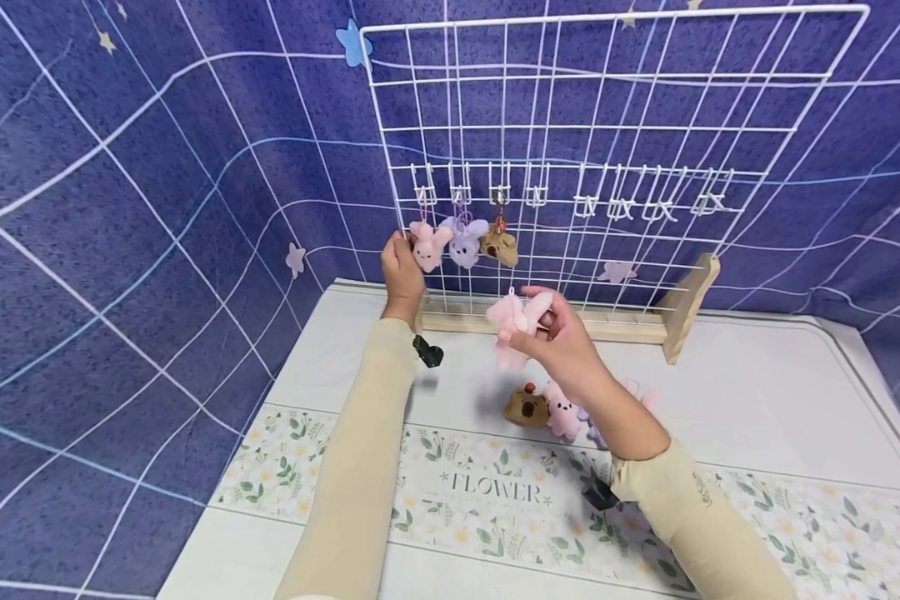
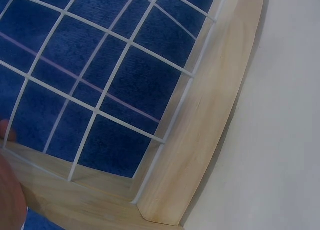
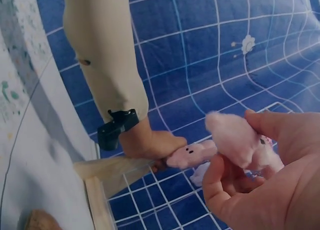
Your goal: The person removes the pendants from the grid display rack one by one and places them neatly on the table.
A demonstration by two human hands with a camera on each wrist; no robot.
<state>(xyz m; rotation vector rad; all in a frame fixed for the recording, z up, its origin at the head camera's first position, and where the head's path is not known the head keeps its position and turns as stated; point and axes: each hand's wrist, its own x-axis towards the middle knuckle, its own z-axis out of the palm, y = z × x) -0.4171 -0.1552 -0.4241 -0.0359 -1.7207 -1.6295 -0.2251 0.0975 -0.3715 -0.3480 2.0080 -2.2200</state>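
Observation:
My right hand point(image 1: 566, 346) pinches a pink plush keychain point(image 1: 512, 333) between thumb and fingers, in front of the rack's lower part. Its fuzzy body point(image 3: 235, 137) shows close up in the right wrist view. With my left hand point(image 1: 402, 279) I grip the left end of the white wire grid rack point(image 1: 547, 129), at its wooden stand point(image 2: 192, 120). Three plush keychains hang from hooks beside that hand: a pink one point(image 1: 428, 246), a lilac one point(image 1: 465, 243) and a brown one point(image 1: 500, 246).
Several white hooks point(image 1: 621, 208) continue along the grid to the right. On the white table point(image 1: 780, 392) below my right hand lie a brown plush point(image 1: 527, 407), a pink plush point(image 1: 563, 412) and others partly hidden by the forearm. Blue patterned cloth point(image 1: 157, 208) stands behind and left.

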